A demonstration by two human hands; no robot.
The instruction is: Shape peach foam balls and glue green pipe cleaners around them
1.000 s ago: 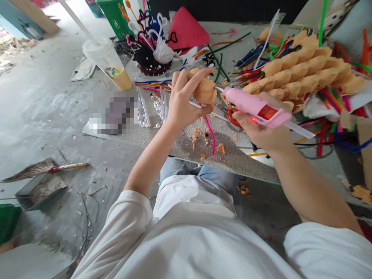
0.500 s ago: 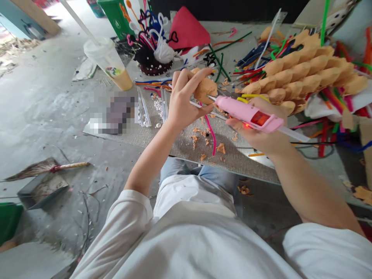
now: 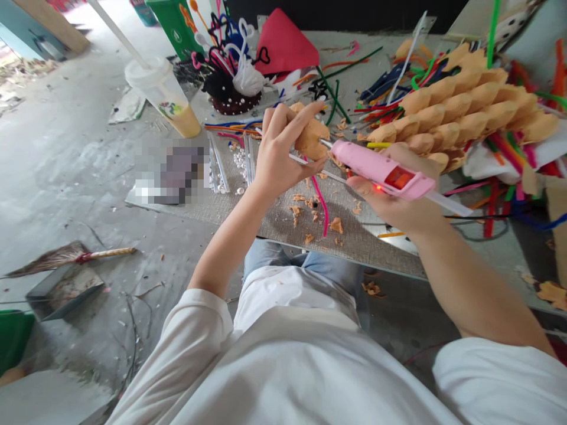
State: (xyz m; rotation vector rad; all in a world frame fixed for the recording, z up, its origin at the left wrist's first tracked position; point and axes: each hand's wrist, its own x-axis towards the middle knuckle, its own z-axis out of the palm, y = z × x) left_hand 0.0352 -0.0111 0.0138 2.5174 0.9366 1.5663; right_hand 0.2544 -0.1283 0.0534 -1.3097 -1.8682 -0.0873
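Pinched in my left hand (image 3: 279,150) is a tan, rounded piece (image 3: 312,139) that looks like the bumpy egg-tray material lying nearby. My right hand (image 3: 398,198) is wrapped round a pink glue gun (image 3: 376,168) with an orange-red window and a small red light. The gun's metal nozzle points left and touches, or nearly touches, the tan piece's right edge. A clear glue stick (image 3: 452,203) sticks out of its back end. Below the hands a pink pipe cleaner (image 3: 321,206) and tan scraps (image 3: 336,225) lie on the table.
A tan egg tray (image 3: 460,109) rests on coloured pipe cleaners at the right. A decorated dark dome with pearls (image 3: 237,106) stands at the back. At the left are a drink cup with a straw (image 3: 162,97) and loose white pearls (image 3: 240,162). A hand broom (image 3: 88,255) lies on the floor.
The glue gun has shifted slightly to the right, its nozzle now at the tan piece's right edge rather than over it. My left hand and the tan piece have hardly moved.
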